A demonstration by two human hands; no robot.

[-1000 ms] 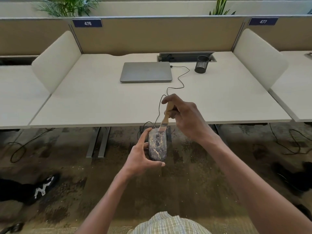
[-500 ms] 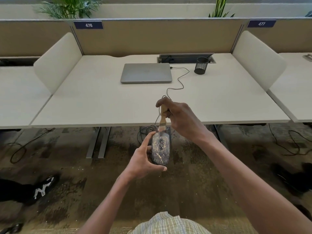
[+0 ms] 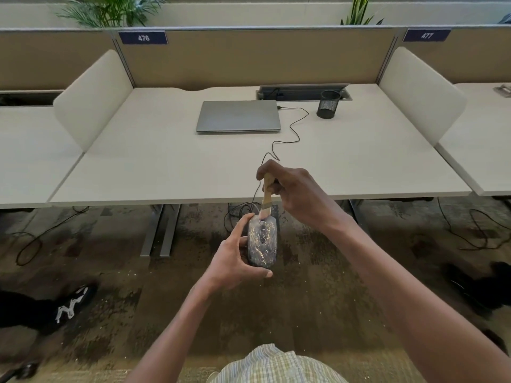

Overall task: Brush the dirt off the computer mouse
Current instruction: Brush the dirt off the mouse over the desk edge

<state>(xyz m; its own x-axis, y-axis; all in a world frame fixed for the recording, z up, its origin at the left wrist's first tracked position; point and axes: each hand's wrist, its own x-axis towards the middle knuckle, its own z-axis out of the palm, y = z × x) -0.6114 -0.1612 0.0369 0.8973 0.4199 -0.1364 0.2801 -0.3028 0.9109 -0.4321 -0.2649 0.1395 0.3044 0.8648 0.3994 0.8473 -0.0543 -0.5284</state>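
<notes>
Below the desk edge — left hand (image 3: 231,265) clasps mouse (image 3: 262,243), right hand (image 3: 296,193) brush (image 3: 267,200).

one mouse (image 3: 262,243), one brush (image 3: 266,200) (wooden), one laptop (image 3: 238,116)

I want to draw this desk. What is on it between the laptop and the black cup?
Only a thin black cable from the laptop, on bare desk. The cup stands apart to its right, in the head view.

"476" on blue plate (image 3: 143,37), left partition; "477" on blue plate (image 3: 426,35), right partition.
</notes>
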